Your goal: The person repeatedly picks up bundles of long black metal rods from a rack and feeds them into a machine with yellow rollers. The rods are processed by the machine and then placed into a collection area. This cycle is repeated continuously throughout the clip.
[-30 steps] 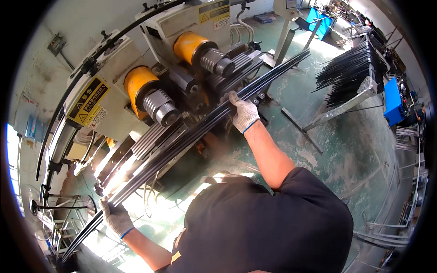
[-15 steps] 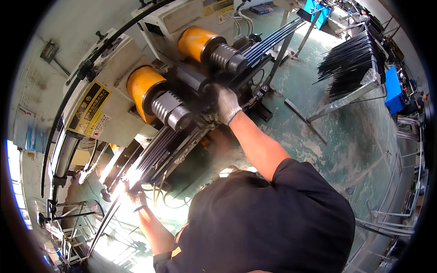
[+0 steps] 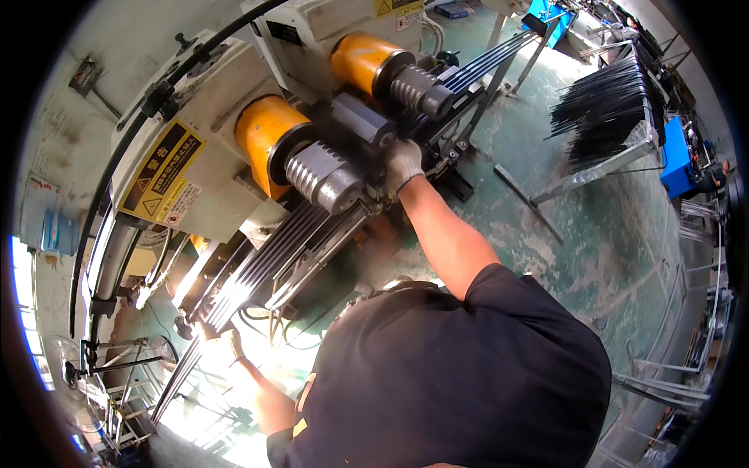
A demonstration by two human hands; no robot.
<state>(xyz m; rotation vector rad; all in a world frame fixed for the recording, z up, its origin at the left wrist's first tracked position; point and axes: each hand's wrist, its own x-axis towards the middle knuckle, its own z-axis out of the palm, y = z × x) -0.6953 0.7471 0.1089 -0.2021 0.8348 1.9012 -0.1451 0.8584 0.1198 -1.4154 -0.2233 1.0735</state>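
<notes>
My right hand (image 3: 403, 162), in a pale knitted glove, is curled at the machine's dark fixture, just below the grey block (image 3: 363, 118). Whatever lies in its fingers is hidden in shadow. Bright glare washes over my left hand (image 3: 225, 344), also gloved, which is closed on a bundle of long dark metal rods (image 3: 248, 282). These rods slant from lower left up under the machine's silver ribbed cylinder (image 3: 324, 176). Behind that cylinder is an orange drum (image 3: 271, 143); a second orange drum (image 3: 368, 64) with its own ribbed cylinder (image 3: 421, 91) stands farther right.
A yellow-and-black warning label (image 3: 162, 173) marks the pale machine housing. A black cable (image 3: 211, 56) arcs over it. At the right a metal rack (image 3: 599, 168) carries many dark rods, near a blue panel (image 3: 677, 156). Below it a metal bar (image 3: 529, 203) lies along the green floor.
The orange drums, ribbed cylinders and grey block now appear farther right and higher. My right hand has shifted right with them. My left hand has moved slightly down, still at the rods.
</notes>
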